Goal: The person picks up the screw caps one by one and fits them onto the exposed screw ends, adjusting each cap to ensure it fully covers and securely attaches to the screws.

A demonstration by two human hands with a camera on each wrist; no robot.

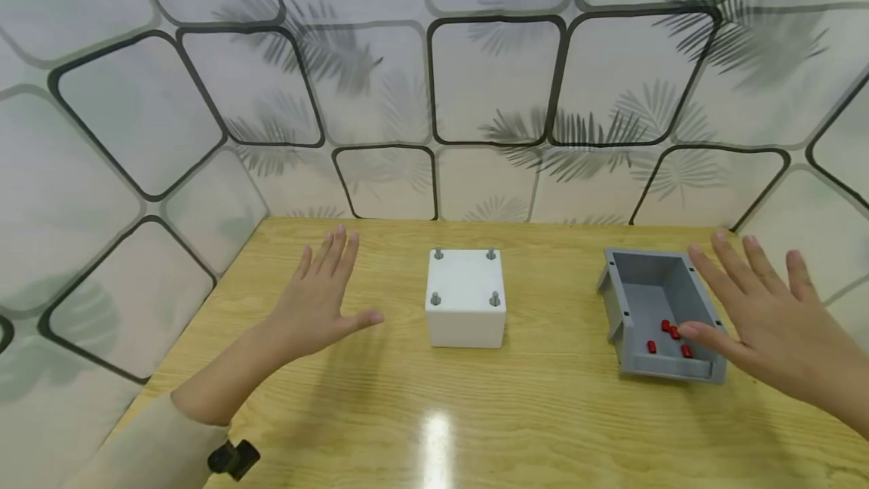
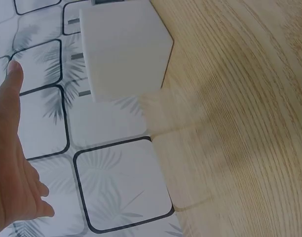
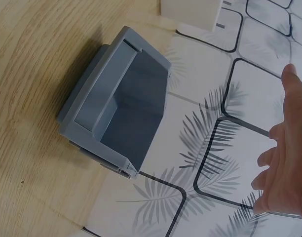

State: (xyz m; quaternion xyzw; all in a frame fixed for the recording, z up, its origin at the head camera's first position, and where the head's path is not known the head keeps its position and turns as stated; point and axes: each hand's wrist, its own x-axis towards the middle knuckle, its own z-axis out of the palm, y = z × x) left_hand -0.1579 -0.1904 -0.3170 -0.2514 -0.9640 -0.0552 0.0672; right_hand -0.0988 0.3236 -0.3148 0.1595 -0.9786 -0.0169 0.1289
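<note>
A white block (image 1: 465,281) sits mid-table, a metal bolt (image 1: 495,298) standing upright near each top corner. My left hand (image 1: 315,304) is held over the table to the block's left, fingers straight and thumb spread, touching nothing. To the right is a grey plastic bin (image 1: 672,370) with several small red cylinders (image 1: 652,347) on its floor. My right hand (image 1: 781,323) hovers at the bin's right side, fingers spread; its thumb overlaps the bin in the head view. In the right wrist view the bin (image 3: 104,89) shows its low front, and its contents are hidden.
The wooden table (image 1: 380,413) reaches back to a patterned fabric wall (image 1: 489,89) with dark outlines and leaf prints. That fabric also closes in the left and right sides. A small black device (image 1: 234,460) is strapped at the left sleeve.
</note>
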